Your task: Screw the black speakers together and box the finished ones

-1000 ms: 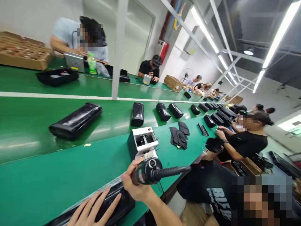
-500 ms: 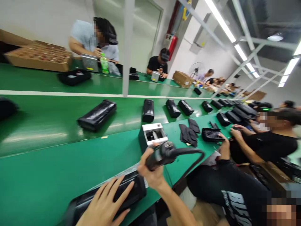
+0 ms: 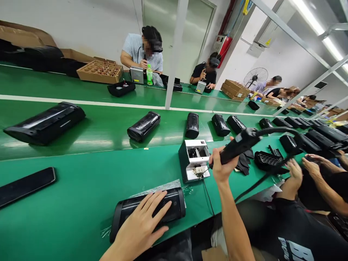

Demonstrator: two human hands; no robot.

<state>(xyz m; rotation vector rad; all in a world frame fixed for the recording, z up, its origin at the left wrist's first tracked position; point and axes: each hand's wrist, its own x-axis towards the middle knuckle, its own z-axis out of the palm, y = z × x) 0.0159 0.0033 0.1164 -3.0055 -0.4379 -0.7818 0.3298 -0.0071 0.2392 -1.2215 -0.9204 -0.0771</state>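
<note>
Left hand flat, fingers spread, on black speaker at desk near edge; right hand clamped on corded tool above white box — small parts inside, uncountable. Cardboard tray holds many brown pieces.

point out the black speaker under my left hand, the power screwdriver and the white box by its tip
black speaker [image 3: 174, 204]: head view, right end of its body
power screwdriver [image 3: 239, 143]: head view, black handle
white box [image 3: 193, 159]: head view, top face
</note>
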